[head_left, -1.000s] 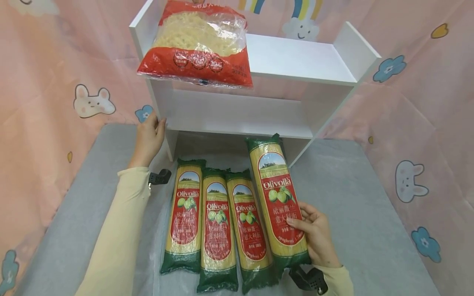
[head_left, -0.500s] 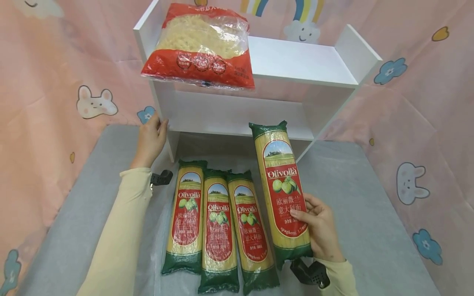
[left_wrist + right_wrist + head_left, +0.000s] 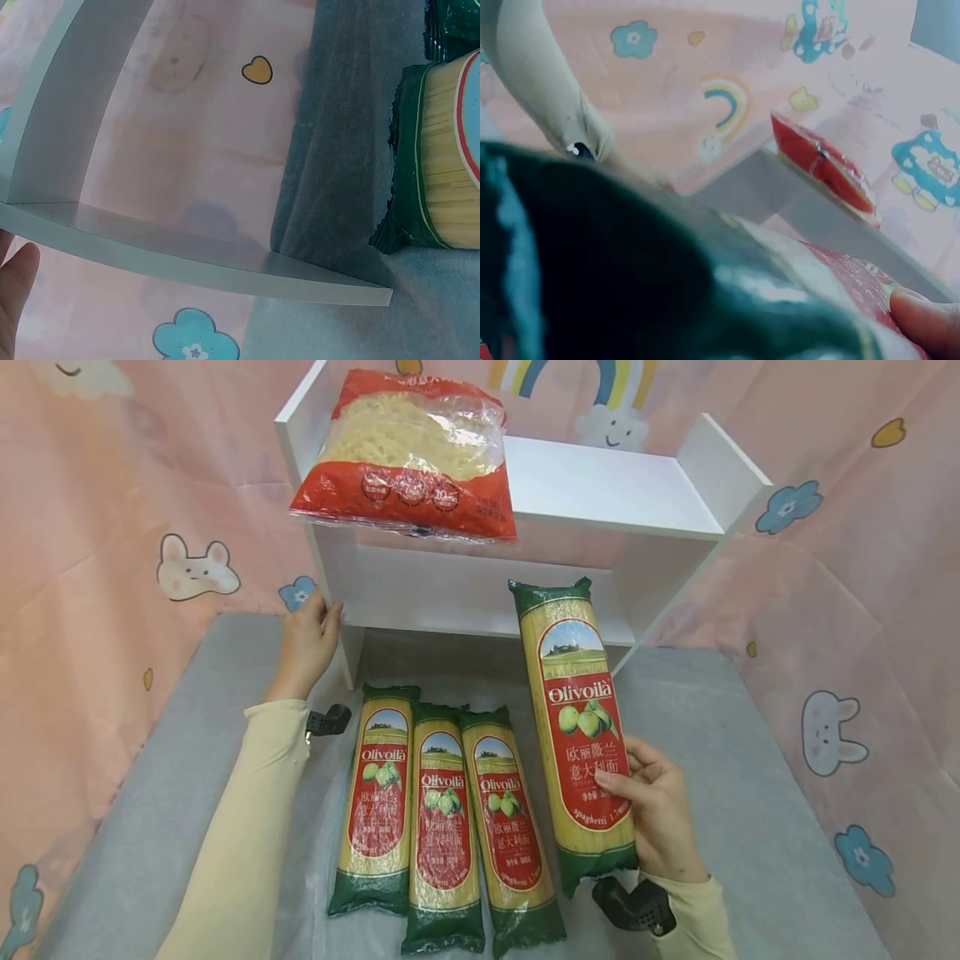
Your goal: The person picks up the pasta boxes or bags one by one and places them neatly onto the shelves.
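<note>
My right hand (image 3: pixel 656 814) grips a long green-and-red Olivoila spaghetti pack (image 3: pixel 576 727) near its lower end, lifted off the table with its top in front of the shelf's lower opening. That pack's dark green end (image 3: pixel 630 277) fills the right wrist view. My left hand (image 3: pixel 306 642) rests against the left side panel of the white shelf unit (image 3: pixel 600 485); a fingertip (image 3: pixel 15 300) shows beside the shelf board (image 3: pixel 187 251). Three more spaghetti packs (image 3: pixel 438 822) lie side by side on the grey table (image 3: pixel 720 760).
A red-and-clear bag of short pasta (image 3: pixel 408 456) lies on the shelf's top left, overhanging the front edge. The lower shelf board (image 3: pixel 465 589) holds nothing. Pink cartoon-print cloth (image 3: pixel 862 610) walls in the table on both sides and behind.
My right hand has raised the spaghetti pack up and away from the table towards the shelf. The left hand has stayed on the shelf's side.
</note>
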A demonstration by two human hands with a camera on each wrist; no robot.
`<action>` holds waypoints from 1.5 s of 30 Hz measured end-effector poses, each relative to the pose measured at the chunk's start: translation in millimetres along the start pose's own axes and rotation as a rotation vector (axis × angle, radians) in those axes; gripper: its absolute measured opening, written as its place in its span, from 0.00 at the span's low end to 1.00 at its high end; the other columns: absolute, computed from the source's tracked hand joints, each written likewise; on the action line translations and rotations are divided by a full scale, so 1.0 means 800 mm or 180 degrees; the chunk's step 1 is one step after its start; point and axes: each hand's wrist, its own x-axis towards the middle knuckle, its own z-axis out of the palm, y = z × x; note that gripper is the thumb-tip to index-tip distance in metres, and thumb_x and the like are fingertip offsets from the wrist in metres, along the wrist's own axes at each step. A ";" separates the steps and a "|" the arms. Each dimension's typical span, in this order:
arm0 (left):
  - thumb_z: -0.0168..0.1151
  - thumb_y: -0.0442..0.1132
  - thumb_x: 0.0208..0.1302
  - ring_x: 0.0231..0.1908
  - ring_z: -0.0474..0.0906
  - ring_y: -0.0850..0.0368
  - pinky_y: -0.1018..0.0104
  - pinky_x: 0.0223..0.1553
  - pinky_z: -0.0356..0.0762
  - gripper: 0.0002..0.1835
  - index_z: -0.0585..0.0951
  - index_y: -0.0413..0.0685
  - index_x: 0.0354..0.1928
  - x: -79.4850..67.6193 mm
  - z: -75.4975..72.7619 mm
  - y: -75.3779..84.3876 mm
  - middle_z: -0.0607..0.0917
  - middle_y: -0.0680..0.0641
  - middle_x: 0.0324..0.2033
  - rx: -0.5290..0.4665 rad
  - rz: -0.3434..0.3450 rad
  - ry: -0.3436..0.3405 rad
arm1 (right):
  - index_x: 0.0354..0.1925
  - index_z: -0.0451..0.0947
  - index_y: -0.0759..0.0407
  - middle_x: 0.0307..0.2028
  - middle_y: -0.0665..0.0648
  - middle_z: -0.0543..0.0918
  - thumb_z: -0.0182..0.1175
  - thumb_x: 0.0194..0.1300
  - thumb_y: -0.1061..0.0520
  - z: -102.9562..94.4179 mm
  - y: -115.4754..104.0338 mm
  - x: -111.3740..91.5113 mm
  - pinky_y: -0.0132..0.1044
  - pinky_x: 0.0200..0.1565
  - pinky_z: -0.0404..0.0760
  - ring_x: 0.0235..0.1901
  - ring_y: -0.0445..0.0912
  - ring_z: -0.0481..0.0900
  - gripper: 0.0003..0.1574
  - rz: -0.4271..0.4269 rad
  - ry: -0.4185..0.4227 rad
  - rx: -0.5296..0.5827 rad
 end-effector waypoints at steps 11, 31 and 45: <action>0.50 0.32 0.71 0.47 0.78 0.35 0.45 0.50 0.73 0.08 0.73 0.30 0.40 0.001 0.000 0.004 0.80 0.31 0.33 0.0033 0.0051 0.0004 | 0.46 0.78 0.62 0.34 0.57 0.84 0.51 0.57 0.80 0.011 -0.021 0.004 0.38 0.30 0.82 0.32 0.46 0.83 0.23 -0.0146 -0.0025 -0.0035; 0.49 0.32 0.71 0.51 0.76 0.35 0.45 0.52 0.72 0.09 0.74 0.30 0.42 0.001 0.000 0.005 0.81 0.30 0.38 -0.0015 0.0017 0.0001 | 0.48 0.76 0.68 0.34 0.59 0.82 0.51 0.59 0.79 0.033 -0.059 0.010 0.40 0.31 0.83 0.32 0.48 0.83 0.20 -0.0394 -0.0025 0.0118; 0.49 0.33 0.71 0.46 0.78 0.34 0.45 0.48 0.74 0.08 0.72 0.31 0.38 -0.002 -0.001 0.003 0.80 0.31 0.31 -0.0028 0.0005 0.0011 | 0.51 0.74 0.70 0.37 0.60 0.81 0.56 0.61 0.75 0.054 -0.099 0.031 0.40 0.35 0.83 0.36 0.49 0.82 0.18 -0.0438 -0.0105 0.0440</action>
